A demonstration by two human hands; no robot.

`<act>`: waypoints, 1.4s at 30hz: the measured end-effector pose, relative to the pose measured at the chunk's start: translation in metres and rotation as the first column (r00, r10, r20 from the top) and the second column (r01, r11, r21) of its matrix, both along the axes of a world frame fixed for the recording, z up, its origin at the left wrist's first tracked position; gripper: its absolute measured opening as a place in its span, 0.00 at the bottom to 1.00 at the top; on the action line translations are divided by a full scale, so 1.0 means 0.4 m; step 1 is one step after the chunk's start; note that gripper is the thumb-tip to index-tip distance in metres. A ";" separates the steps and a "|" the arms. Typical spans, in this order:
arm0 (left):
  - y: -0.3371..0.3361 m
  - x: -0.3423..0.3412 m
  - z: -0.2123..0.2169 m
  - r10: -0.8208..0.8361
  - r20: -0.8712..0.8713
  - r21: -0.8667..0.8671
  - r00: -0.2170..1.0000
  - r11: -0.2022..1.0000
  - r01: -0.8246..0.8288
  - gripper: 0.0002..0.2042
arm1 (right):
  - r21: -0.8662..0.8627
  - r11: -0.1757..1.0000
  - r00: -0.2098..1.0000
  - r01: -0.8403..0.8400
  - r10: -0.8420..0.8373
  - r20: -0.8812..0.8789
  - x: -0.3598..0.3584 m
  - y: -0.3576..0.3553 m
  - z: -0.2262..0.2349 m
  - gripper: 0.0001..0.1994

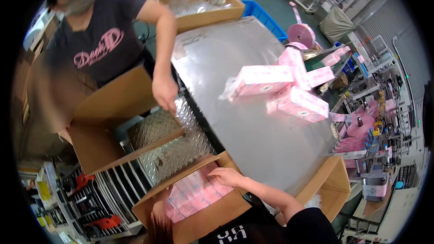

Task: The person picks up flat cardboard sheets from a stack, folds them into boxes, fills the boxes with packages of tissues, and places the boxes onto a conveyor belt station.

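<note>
Down in the open cardboard box (pixel 199 217), one hand (pixel 226 176) (which side I cannot tell) lies flat on the packed pink packs (pixel 194 194), fingers spread, holding nothing; the other is out of view. Pressing rows level and snug should leave room for the packs (pixel 289 88) waiting on the steel surface (pixel 253 144).

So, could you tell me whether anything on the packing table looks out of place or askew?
Yes: the pink packs on the steel table lie tumbled at mixed angles near its right edge, some leaning on each other, unlike the flat rows in the open carton under the hand.
</note>
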State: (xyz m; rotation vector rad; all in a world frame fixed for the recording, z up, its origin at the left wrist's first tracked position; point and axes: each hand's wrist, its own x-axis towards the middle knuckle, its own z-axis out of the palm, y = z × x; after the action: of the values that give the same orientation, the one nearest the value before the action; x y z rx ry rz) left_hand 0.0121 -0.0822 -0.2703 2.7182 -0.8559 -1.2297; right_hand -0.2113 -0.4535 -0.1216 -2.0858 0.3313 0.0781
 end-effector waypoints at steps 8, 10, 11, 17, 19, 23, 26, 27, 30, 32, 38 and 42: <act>-0.359 -0.105 0.229 0.024 -0.135 -0.323 0.990 0.944 -0.067 0.20 | -0.517 0.563 0.764 0.645 -0.455 0.457 -0.242 -0.824 0.320 0.16; -0.619 -0.203 0.433 -0.246 0.093 -0.611 0.965 0.751 0.250 0.16 | -0.596 0.462 0.751 0.656 -0.480 0.455 -0.338 -1.080 0.357 0.19; -0.754 -0.241 0.526 -0.359 0.219 -0.729 0.907 0.558 0.397 0.15 | -0.696 0.371 0.753 0.615 -0.537 0.380 -0.356 -1.166 0.378 0.20; -1.453 -0.268 0.736 -0.298 0.576 -0.698 0.761 0.306 0.648 0.31 | -0.798 0.377 0.790 0.471 -0.583 0.190 -0.419 -1.300 0.320 0.26; -1.620 -0.245 0.767 -0.186 0.786 -0.492 0.590 0.390 0.778 0.39 | -0.774 0.327 0.770 0.542 -0.562 0.302 -0.431 -1.269 0.267 0.26; -1.798 -0.144 0.688 -0.254 0.755 -0.370 0.604 0.595 0.713 0.46 | -0.765 0.308 0.767 0.566 -0.538 0.350 -0.416 -1.106 0.286 0.27; -1.871 -0.179 0.725 -0.232 0.638 -0.318 0.734 0.789 0.526 0.43 | -0.793 0.231 0.714 0.564 -0.620 0.327 -0.462 -1.055 0.367 0.25; -1.887 -0.185 0.720 -0.220 0.672 -0.318 0.708 0.777 0.543 0.42 | -0.808 0.201 0.696 0.554 -0.644 0.317 -0.470 -1.059 0.374 0.25; -1.925 -0.193 0.702 -0.173 0.750 -0.315 0.638 0.755 0.575 0.41 | -0.691 0.131 0.615 0.710 -0.594 0.519 -0.472 -1.223 0.389 0.19; -1.965 -0.188 0.682 -0.148 0.778 -0.316 0.610 0.748 0.584 0.40 | -0.545 0.218 0.571 0.810 -0.508 0.645 -0.461 -1.375 0.433 0.16; -2.026 -0.177 0.685 -0.222 0.697 -0.364 0.681 0.709 0.604 0.40 | -0.702 0.451 0.788 0.551 -0.559 0.259 -0.381 -1.488 0.307 0.30; -2.029 -0.206 0.720 -0.197 0.550 -0.453 0.811 0.746 0.488 0.49 | -0.704 0.413 0.742 0.577 -0.626 0.241 -0.335 -1.310 0.299 0.32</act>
State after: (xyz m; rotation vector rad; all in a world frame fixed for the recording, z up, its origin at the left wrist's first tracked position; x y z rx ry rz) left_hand -0.0703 -0.8938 0.0176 2.3926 -1.5584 -0.1923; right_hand -0.3452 -0.9775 -0.0019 -2.6216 1.3540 -0.5374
